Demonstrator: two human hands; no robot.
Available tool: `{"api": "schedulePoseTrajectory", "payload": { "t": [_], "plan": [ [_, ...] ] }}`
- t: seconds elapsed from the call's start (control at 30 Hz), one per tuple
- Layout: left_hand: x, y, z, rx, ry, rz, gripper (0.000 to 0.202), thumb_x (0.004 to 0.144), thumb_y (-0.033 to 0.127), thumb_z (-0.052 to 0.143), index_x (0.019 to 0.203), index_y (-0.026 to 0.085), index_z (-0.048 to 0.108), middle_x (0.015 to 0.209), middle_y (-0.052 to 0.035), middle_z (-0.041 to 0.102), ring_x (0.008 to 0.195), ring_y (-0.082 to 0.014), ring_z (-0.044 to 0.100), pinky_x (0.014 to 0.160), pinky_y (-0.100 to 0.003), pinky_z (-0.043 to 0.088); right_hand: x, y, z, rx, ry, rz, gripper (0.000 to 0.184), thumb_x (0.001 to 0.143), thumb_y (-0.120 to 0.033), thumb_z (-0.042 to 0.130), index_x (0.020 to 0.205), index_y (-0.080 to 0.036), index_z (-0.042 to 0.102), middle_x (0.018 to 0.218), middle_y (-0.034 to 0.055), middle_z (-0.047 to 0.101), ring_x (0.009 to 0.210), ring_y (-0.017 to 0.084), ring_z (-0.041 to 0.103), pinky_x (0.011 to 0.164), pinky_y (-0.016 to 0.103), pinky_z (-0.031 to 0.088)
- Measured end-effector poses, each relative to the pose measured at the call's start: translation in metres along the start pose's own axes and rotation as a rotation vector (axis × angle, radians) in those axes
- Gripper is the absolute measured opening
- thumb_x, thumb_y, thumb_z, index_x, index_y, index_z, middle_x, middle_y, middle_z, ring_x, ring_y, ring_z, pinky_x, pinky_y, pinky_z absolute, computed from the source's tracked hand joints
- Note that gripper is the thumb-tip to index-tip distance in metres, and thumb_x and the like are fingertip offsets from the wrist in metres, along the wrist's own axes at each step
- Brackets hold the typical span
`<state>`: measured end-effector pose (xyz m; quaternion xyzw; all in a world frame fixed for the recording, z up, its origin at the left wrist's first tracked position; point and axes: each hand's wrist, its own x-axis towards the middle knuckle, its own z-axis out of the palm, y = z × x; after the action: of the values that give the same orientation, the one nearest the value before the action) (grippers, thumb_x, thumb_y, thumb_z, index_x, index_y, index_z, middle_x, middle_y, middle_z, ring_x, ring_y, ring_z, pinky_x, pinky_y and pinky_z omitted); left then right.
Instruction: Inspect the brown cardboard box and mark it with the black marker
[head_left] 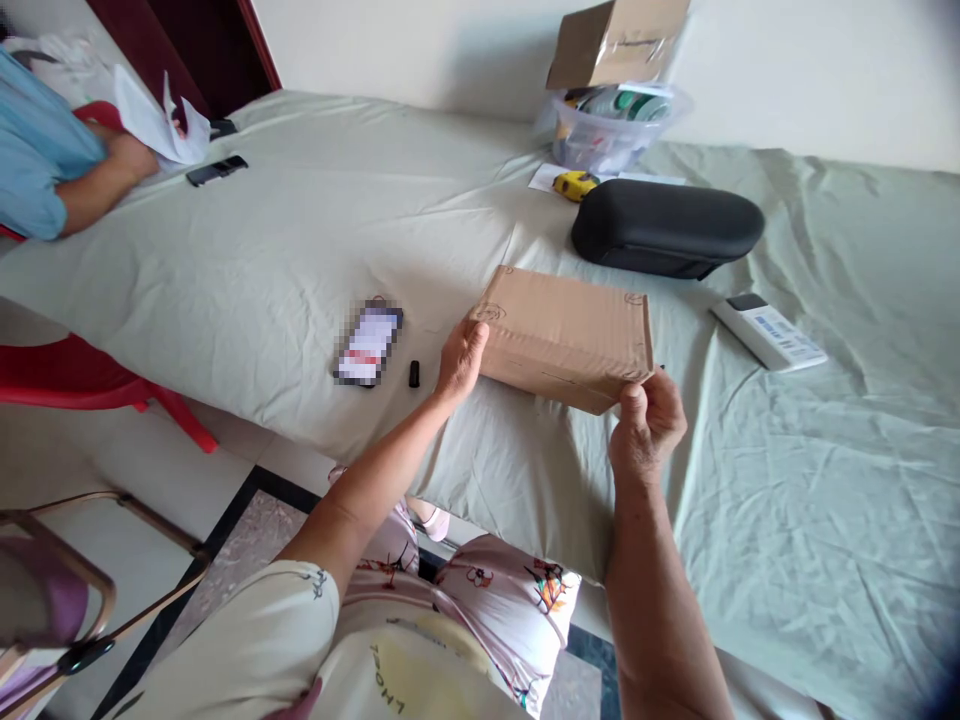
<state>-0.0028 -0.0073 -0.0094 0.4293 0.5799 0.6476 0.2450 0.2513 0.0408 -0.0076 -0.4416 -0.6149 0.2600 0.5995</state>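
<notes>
At the cloth-covered counter (285,225), fingers (477,340) of my left hand (458,364) and right hand (646,425) are gripping one cardboard box (568,322) at opposite ends.

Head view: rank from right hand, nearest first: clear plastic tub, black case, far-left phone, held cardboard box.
1. Held cardboard box: touching the right hand, at its right front corner.
2. Black case: just beyond the box.
3. Clear plastic tub: behind the case.
4. Far-left phone: well off to the left.

A black case (666,222) lies between a plastic tub (589,143) and a white device (769,332)
</notes>
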Motion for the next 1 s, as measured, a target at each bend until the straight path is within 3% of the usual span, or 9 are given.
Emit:
{"api": "schedulePoseTrajectory", "payload": {
  "t": [0.27, 0.47, 0.57, 0.63, 0.7, 0.8, 0.9, 1.0],
  "plan": [
    [0.009, -0.007, -0.004, -0.018, 0.105, -0.011, 0.083, 0.102, 0.089, 0.034, 0.127, 0.019, 0.072, 0.135, -0.0172, 0.079, 0.139, -0.0306, 0.072, 0.126, -0.051, 0.054, 0.005, 0.011, -0.011, 0.070, -0.273, 0.020, 0.070, 0.086, -0.074, 0.076, 0.139, -0.027, 0.075, 0.134, 0.0131, 0.074, 0.114, 0.027, 0.072, 0.098, 0.049, 0.063],
    [0.014, -0.014, -0.006, -0.129, 0.137, -0.009, 0.082, 0.090, 0.098, 0.046, 0.102, 0.020, 0.071, 0.111, -0.0132, 0.080, 0.121, -0.0314, 0.077, 0.115, -0.052, 0.059, 0.007, 0.017, -0.011, 0.068, -0.397, -0.046, 0.075, 0.094, -0.070, 0.071, 0.157, -0.030, 0.063, 0.157, 0.0151, 0.066, 0.145, 0.031, 0.064, 0.114, 0.055, 0.059],
    [0.013, -0.013, -0.007, -0.230, 0.113, -0.027, 0.080, 0.085, 0.097, 0.058, 0.106, 0.022, 0.075, 0.115, -0.0103, 0.082, 0.123, -0.0308, 0.076, 0.118, -0.051, 0.058, 0.007, 0.020, -0.012, 0.014, -0.419, -0.075, 0.076, 0.097, -0.071, 0.065, 0.162, -0.031, 0.058, 0.160, 0.0141, 0.065, 0.151, 0.031, 0.060, 0.115, 0.053, 0.059],
    [0.011, -0.010, -0.006, -0.302, 0.057, -0.019, 0.081, 0.083, 0.094, 0.066, 0.117, 0.022, 0.077, 0.125, -0.0108, 0.082, 0.131, -0.0319, 0.074, 0.123, -0.050, 0.055, 0.007, 0.021, -0.012, 0.000, -0.386, -0.071, 0.075, 0.099, -0.069, 0.064, 0.163, -0.030, 0.057, 0.157, 0.0134, 0.068, 0.142, 0.030, 0.067, 0.112, 0.050, 0.061],
    [0.009, -0.007, -0.005, -0.360, -0.023, -0.005, 0.081, 0.082, 0.090, 0.072, 0.126, 0.022, 0.077, 0.134, -0.0110, 0.081, 0.139, -0.0332, 0.071, 0.127, -0.050, 0.052, 0.006, 0.020, -0.011, 0.025, -0.303, -0.053, 0.071, 0.100, -0.065, 0.066, 0.161, -0.031, 0.060, 0.148, 0.0114, 0.073, 0.117, 0.026, 0.076, 0.100, 0.046, 0.066],
    [0.006, -0.004, -0.003, -0.395, -0.115, 0.010, 0.077, 0.084, 0.084, 0.076, 0.133, 0.024, 0.076, 0.144, -0.0101, 0.078, 0.147, -0.0339, 0.066, 0.130, -0.052, 0.049, 0.004, 0.018, -0.007, 0.113, -0.131, 0.004, 0.057, 0.094, -0.057, 0.075, 0.146, -0.032, 0.073, 0.126, 0.0054, 0.080, 0.083, 0.016, 0.071, 0.076, 0.037, 0.068],
    [0.004, -0.005, -0.001, -0.378, -0.141, 0.035, 0.078, 0.084, 0.079, 0.080, 0.141, 0.026, 0.072, 0.155, -0.0111, 0.072, 0.154, -0.0341, 0.061, 0.134, -0.054, 0.045, 0.004, 0.015, -0.003, 0.200, -0.008, 0.086, 0.045, 0.088, -0.053, 0.083, 0.127, -0.030, 0.080, 0.108, 0.0022, 0.080, 0.079, 0.014, 0.070, 0.067, 0.032, 0.066],
    [0.002, -0.008, 0.000, -0.344, -0.188, 0.052, 0.083, 0.086, 0.074, 0.082, 0.153, 0.028, 0.064, 0.167, -0.0113, 0.062, 0.161, -0.0331, 0.054, 0.137, -0.055, 0.041, 0.004, 0.011, -0.002, 0.240, 0.041, 0.174, 0.045, 0.085, -0.055, 0.086, 0.118, -0.026, 0.080, 0.098, 0.0014, 0.079, 0.078, 0.015, 0.072, 0.065, 0.031, 0.065]
  ]
}}
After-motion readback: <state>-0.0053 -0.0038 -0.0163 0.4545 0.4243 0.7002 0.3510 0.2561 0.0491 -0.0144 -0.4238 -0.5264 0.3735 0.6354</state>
